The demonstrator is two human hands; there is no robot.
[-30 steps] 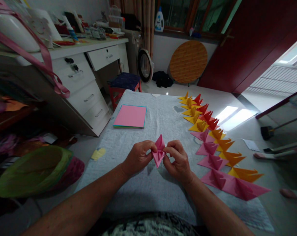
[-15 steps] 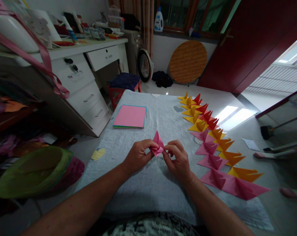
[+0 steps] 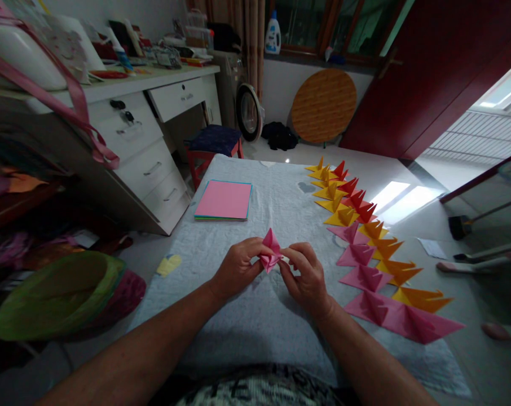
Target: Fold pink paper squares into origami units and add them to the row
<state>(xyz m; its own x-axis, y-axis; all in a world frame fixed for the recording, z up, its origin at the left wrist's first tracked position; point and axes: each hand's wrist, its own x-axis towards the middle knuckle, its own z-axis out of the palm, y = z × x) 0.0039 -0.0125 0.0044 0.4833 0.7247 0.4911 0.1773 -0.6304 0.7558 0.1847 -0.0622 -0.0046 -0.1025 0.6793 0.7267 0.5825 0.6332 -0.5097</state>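
Note:
A small folded pink paper piece [image 3: 270,252] is pinched between both hands just above the grey cloth-covered table [image 3: 255,316]. My left hand [image 3: 238,267] grips its left side with curled fingers. On the other side, my right hand [image 3: 306,276] pinches it with thumb and forefinger. A flat stack of square paper with a pink top sheet [image 3: 225,199] lies farther back on the left of the table.
Two rows of folded paper pieces in yellow, red, orange and pink [image 3: 365,242] run along the table's right side. A white desk with drawers [image 3: 145,129] stands left, a red stool [image 3: 215,144] beyond the table, and a green and pink bag [image 3: 61,293] lies on the floor at left.
The pink piece was folded smaller: a second ago it spread taller between my fingers, now it is compact. Both hands stayed almost in place.

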